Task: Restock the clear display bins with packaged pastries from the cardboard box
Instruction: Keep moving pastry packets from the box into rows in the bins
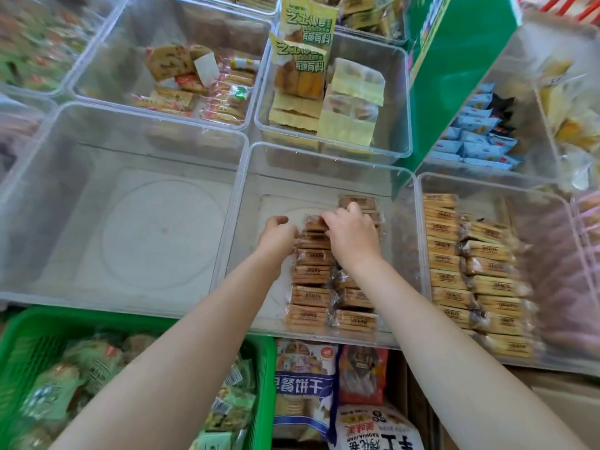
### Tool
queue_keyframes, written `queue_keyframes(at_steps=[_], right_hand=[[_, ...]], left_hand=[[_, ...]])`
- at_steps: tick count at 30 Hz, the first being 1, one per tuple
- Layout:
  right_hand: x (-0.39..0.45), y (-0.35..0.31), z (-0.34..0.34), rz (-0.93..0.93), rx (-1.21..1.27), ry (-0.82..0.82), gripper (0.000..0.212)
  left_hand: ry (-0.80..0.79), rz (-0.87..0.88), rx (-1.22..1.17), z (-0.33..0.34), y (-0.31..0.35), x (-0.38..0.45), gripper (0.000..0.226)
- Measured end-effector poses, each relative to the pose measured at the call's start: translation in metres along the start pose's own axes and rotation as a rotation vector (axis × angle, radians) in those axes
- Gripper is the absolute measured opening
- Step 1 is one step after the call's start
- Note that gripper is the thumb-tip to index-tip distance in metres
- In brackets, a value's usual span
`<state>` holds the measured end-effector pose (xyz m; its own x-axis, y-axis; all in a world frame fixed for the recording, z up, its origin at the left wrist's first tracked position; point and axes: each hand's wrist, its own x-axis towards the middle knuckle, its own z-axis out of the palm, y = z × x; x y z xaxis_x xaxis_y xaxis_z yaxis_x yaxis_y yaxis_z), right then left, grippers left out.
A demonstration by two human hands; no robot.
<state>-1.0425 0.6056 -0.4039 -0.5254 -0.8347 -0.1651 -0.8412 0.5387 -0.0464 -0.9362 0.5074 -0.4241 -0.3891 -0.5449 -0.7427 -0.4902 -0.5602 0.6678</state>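
Observation:
Both my hands reach into the clear middle bin (246, 196). Two rows of brown packaged pastries (310, 295) stand on edge along its right half. My left hand (277, 238) has curled fingers against the far end of the left row. My right hand (352, 233) lies over the far packets, its fingers curled on the top of the packets there. Whether either hand truly holds a packet is partly hidden. The cardboard box (418, 401) shows only as a brown edge at the bottom right.
A large clear bin (130, 232) stands to the left with nothing in it. The right bin (467, 264) holds rows of yellow packets. Farther bins hold mixed snacks. A green basket (269, 368) of green packets and several biscuit bags (305, 384) lie below.

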Motion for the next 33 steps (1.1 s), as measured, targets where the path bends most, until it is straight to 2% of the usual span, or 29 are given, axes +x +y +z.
queue_keyframes(at_steps=[5, 6, 8, 11, 14, 17, 20, 23, 26, 28, 31, 33], right_hand=[[-0.005, -0.013, 0.004, -0.033, -0.068, -0.135, 0.051], [-0.009, -0.014, 0.006, -0.024, -0.072, -0.148, 0.057], [-0.018, -0.015, 0.011, -0.017, -0.075, -0.158, 0.066], [-0.037, -0.016, 0.016, 0.013, -0.025, -0.208, 0.074], [-0.052, -0.018, 0.017, 0.049, 0.07, -0.289, 0.071], [-0.057, -0.015, 0.012, 0.041, 0.117, -0.287, 0.064], [-0.068, -0.011, -0.002, 0.065, 0.198, -0.208, 0.063], [-0.098, -0.009, -0.023, 0.122, 0.357, -0.081, 0.05], [-0.16, -0.003, -0.057, 0.198, 0.656, 0.089, 0.032], [-0.212, 0.007, -0.082, 0.274, 0.864, 0.191, 0.028], [-0.286, 0.045, -0.108, 0.414, 1.013, 0.349, 0.026], [-0.324, 0.083, -0.117, 0.517, 1.026, 0.457, 0.028]], left_hand=[[-0.173, 0.048, 0.148, 0.015, 0.001, -0.012, 0.037], [-0.203, 0.052, 0.153, 0.017, 0.001, -0.014, 0.038], [-0.234, 0.03, 0.123, 0.018, -0.001, -0.014, 0.054], [-0.232, -0.025, 0.084, 0.016, -0.005, -0.01, 0.074], [-0.23, 0.017, 0.108, 0.02, -0.006, -0.012, 0.068], [-0.149, 0.173, 0.29, 0.022, -0.009, -0.016, 0.062], [-0.087, 0.312, 0.48, 0.019, -0.017, -0.015, 0.065], [-0.074, 0.384, 0.658, 0.017, -0.018, -0.024, 0.062], [-0.098, 0.498, 0.585, 0.025, -0.016, -0.065, 0.055], [-0.134, 0.586, 0.484, 0.041, -0.016, -0.109, 0.053], [-0.223, 0.713, 0.443, 0.089, -0.024, -0.182, 0.025], [-0.343, 0.752, 0.499, 0.139, -0.031, -0.226, 0.02]])
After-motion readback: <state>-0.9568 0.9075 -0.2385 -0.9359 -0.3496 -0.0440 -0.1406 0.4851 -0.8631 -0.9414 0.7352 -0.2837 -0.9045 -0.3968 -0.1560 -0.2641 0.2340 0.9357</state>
